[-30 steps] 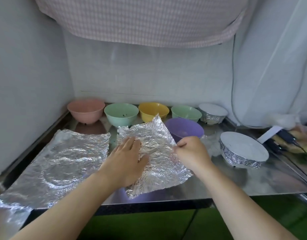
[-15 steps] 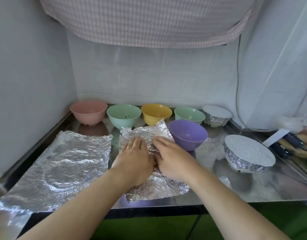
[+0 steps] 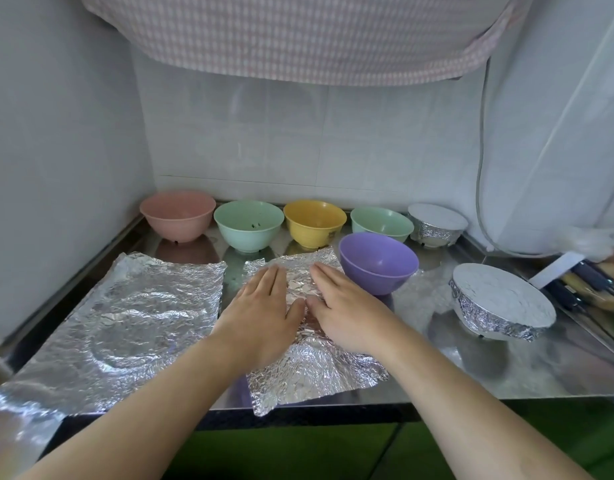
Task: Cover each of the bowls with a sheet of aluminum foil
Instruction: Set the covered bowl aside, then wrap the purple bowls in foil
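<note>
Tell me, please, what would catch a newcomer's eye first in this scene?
Two hands, left hand and right hand, press flat side by side on a crinkled foil sheet at the counter's front edge. Behind them stands a row of pastel bowls, with a purple bowl nearest. To the right sits a foil-covered bowl.

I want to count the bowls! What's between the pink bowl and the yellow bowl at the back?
One mint-green plastic bowl stands between the pink plastic bowl and the yellow plastic bowl, uncovered, in the head view.
</note>
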A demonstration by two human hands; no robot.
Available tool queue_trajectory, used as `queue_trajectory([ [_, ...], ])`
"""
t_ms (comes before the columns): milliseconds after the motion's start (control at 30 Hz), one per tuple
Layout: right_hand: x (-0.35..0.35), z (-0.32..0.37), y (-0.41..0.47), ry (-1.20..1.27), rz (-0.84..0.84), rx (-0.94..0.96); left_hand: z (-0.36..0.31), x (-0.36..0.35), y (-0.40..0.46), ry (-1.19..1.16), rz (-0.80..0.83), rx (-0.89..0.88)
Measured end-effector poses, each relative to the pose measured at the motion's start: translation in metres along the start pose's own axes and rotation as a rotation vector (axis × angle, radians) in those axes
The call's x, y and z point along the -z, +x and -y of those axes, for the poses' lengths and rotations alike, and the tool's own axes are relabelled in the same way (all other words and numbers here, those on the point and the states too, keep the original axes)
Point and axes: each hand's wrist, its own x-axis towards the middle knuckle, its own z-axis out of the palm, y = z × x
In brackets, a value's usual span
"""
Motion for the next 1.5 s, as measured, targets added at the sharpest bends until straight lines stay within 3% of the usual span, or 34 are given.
queue_trajectory([
  [333,-0.021,-0.005,0.019,-0.13,-0.096,0.106,-0.004,0.014,0.017,0.009,-0.013,0.003],
  [500,-0.026,-0.012,0.024,-0.103,-0.106,0.115,0.005,-0.003,0.034,0.149,0.08,-0.18],
  [667,-0.02,-0.009,0.017,-0.074,-0.084,0.1,0.005,-0.004,0.035,0.155,-0.006,-0.205],
  [867,-0.009,0.003,-0.001,-0.022,-0.203,0.077,-0.007,-0.003,0.025,0.322,-0.039,-0.132],
  [967,-0.013,0.024,-0.018,0.034,-0.263,-0.052,-0.015,-0.002,0.023,0.353,-0.035,0.037],
  [1067,-0.026,0.038,-0.028,0.084,-0.294,-0.162,-0.021,0.004,0.021,0.415,0.018,0.099],
  [1200,-0.042,0.026,-0.022,0.082,-0.251,-0.237,-0.027,0.011,0.015,0.4,0.046,0.115],
  [1300,-0.035,0.017,-0.017,0.031,-0.197,-0.162,-0.019,0.018,0.01,0.315,0.049,0.199],
  [1400,-0.015,0.006,-0.017,0.037,-0.024,-0.067,-0.015,0.037,0.006,0.197,-0.001,0.29],
  [1500,-0.002,-0.007,-0.014,0.028,0.068,-0.011,-0.004,0.043,0.015,0.149,-0.045,0.127],
])
